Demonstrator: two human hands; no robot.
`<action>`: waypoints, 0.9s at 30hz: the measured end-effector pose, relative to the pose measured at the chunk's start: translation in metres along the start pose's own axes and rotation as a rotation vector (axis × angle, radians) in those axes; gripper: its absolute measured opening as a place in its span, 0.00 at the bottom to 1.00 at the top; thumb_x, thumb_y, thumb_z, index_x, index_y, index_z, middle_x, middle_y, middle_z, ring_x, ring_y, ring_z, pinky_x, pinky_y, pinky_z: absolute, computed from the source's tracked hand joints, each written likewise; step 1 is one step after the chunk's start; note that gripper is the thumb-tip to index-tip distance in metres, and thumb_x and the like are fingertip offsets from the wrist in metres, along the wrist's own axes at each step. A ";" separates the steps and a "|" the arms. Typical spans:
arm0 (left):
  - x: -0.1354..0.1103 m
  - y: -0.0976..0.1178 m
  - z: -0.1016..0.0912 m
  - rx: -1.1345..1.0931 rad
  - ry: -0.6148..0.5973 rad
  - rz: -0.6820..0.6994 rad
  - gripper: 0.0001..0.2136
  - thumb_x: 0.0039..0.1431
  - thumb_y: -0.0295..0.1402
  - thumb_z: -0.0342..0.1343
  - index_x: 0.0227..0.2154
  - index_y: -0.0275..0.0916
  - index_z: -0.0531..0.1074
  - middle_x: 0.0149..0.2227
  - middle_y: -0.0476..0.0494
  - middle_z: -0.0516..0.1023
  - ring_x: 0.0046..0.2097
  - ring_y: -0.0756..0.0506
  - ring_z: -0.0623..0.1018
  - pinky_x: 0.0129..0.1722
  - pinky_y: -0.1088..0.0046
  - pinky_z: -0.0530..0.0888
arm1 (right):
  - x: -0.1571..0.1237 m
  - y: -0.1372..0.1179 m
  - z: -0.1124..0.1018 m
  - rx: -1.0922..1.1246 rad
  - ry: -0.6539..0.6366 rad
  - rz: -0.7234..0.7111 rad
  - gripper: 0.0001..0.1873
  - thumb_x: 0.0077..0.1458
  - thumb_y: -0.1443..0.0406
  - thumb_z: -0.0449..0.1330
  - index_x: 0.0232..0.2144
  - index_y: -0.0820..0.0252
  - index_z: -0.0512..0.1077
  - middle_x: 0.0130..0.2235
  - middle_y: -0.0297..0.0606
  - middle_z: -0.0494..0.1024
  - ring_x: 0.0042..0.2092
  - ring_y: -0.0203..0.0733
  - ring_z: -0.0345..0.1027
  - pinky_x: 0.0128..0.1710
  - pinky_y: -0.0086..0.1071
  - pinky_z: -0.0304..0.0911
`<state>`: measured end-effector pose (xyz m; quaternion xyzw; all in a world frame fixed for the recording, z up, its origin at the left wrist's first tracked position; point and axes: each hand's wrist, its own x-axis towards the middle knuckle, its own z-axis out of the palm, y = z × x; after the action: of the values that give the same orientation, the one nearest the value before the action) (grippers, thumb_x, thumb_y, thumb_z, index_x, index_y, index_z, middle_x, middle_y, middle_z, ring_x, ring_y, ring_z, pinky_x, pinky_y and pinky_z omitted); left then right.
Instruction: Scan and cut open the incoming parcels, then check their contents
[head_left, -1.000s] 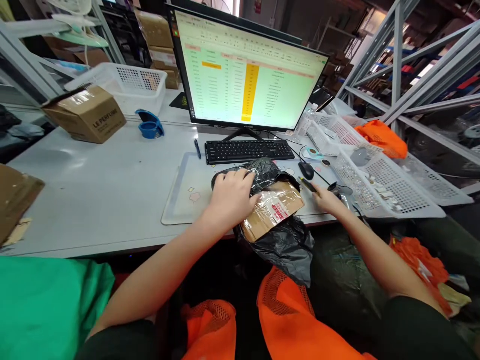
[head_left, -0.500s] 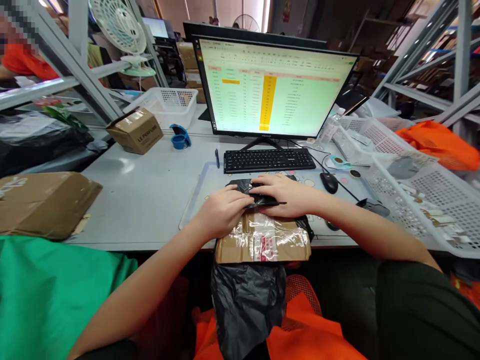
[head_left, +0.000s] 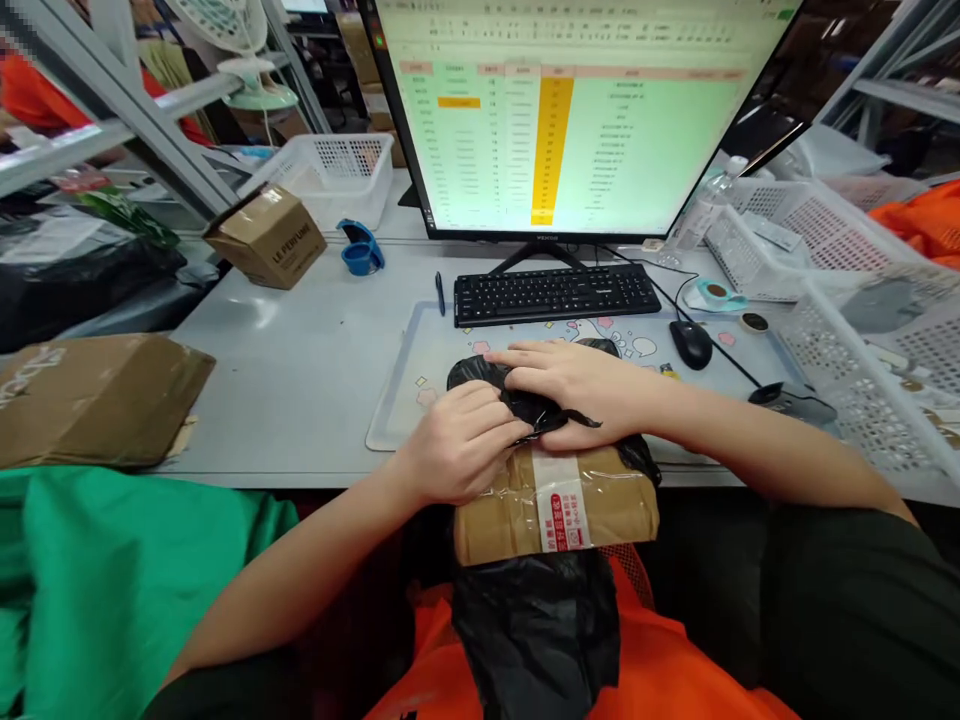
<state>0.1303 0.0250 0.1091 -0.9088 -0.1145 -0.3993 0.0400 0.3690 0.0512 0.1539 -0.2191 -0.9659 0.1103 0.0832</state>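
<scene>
A cardboard box (head_left: 517, 515), wrapped in clear tape with a red-printed white label (head_left: 562, 505), rests at the desk's near edge. Black plastic bag (head_left: 540, 620) material hangs below it and also bunches over its far part. My left hand (head_left: 465, 440) is closed, its curled fingers pinching the torn plastic on the box. Over the bunched plastic lies my right hand (head_left: 581, 390), fingers stretched out and thumb apart, pressing down. A thin twisted strip of plastic sticks out beside that thumb.
Beyond the hands stand a keyboard (head_left: 555, 292) and a monitor (head_left: 585, 130). A mouse (head_left: 690, 344) and white baskets (head_left: 847, 360) are at right. Cardboard boxes (head_left: 270, 240) (head_left: 97, 400) and a blue lidded container (head_left: 361, 255) sit left. Green cloth (head_left: 135, 580) covers the near left.
The view has tipped down and closer. My left hand has pulled the plastic edge a little, and the straight strip is now bent and twisted. My right hand stays on the bag.
</scene>
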 end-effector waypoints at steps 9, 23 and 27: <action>0.008 0.015 -0.008 0.166 -0.134 0.084 0.10 0.70 0.24 0.53 0.46 0.43 0.77 0.35 0.49 0.84 0.33 0.48 0.79 0.41 0.62 0.72 | -0.004 -0.006 0.008 0.002 0.066 0.080 0.30 0.50 0.55 0.73 0.51 0.62 0.73 0.74 0.60 0.60 0.76 0.72 0.51 0.71 0.64 0.59; 0.006 -0.037 0.012 -0.220 -0.268 -0.662 0.14 0.66 0.42 0.61 0.50 0.45 0.82 0.59 0.40 0.80 0.63 0.35 0.75 0.66 0.47 0.71 | -0.025 0.036 0.015 0.356 0.193 0.264 0.18 0.65 0.66 0.57 0.55 0.57 0.75 0.64 0.46 0.77 0.64 0.52 0.72 0.66 0.52 0.66; 0.016 -0.046 0.016 -0.281 -0.336 -0.671 0.07 0.66 0.38 0.60 0.37 0.44 0.81 0.53 0.41 0.81 0.58 0.37 0.75 0.66 0.46 0.70 | -0.019 0.038 0.018 0.311 0.187 0.280 0.21 0.60 0.70 0.58 0.54 0.58 0.77 0.62 0.47 0.79 0.63 0.52 0.73 0.67 0.52 0.67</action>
<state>0.1415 0.0747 0.1088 -0.8702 -0.3541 -0.2477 -0.2367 0.3971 0.0729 0.1247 -0.3450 -0.8855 0.2474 0.1890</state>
